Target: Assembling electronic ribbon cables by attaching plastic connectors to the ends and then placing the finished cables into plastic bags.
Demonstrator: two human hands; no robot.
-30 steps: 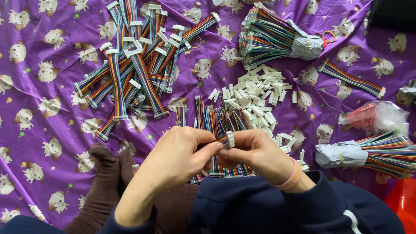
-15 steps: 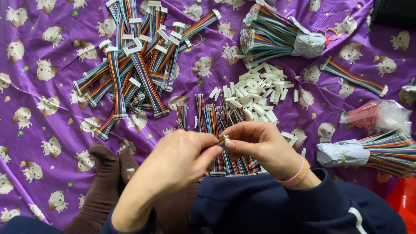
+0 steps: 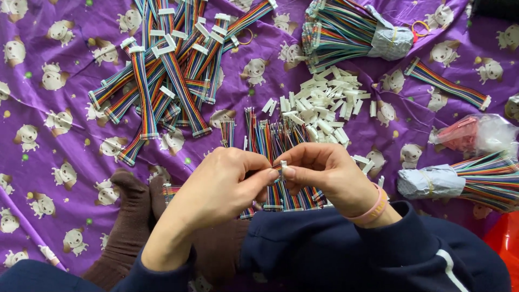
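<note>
1. Fingertips of both hands meet on one small white plug (image 3: 282,168); thumb and forefinger of each side pinched narrow on it.
2. Left hand (image 3: 227,184) closed in from the left of the plug, right hand (image 3: 324,176) from the right. Pink band (image 3: 373,208) on the right wrist.
3. Whether a cable end is already seated in the plug: cannot tell, fingers cover it.
4. Directly behind the plug: loose rainbow ribbon cables (image 3: 273,143), unplugged ends fanned out, running under both hands toward the lap.
5. Up and right of the plug: pile of white plugs (image 3: 324,108), scattered, a few strays just beside the right hand.
6. Up and left of the plug: heap of finished cables (image 3: 167,75), each with white plugs on the ends, crossed over one another.
7. Far above-right of the plug: wrapped cable bundle (image 3: 351,32); a single finished cable (image 3: 447,84) lies apart to its right.
8. Right of the plug, well apart: second wrapped bundle (image 3: 459,181), clear plastic bag (image 3: 476,134) above it.
9. Lower left of the plug: brown socks (image 3: 132,211). Everything sits on a purple printed cloth (image 3: 48,130).
</note>
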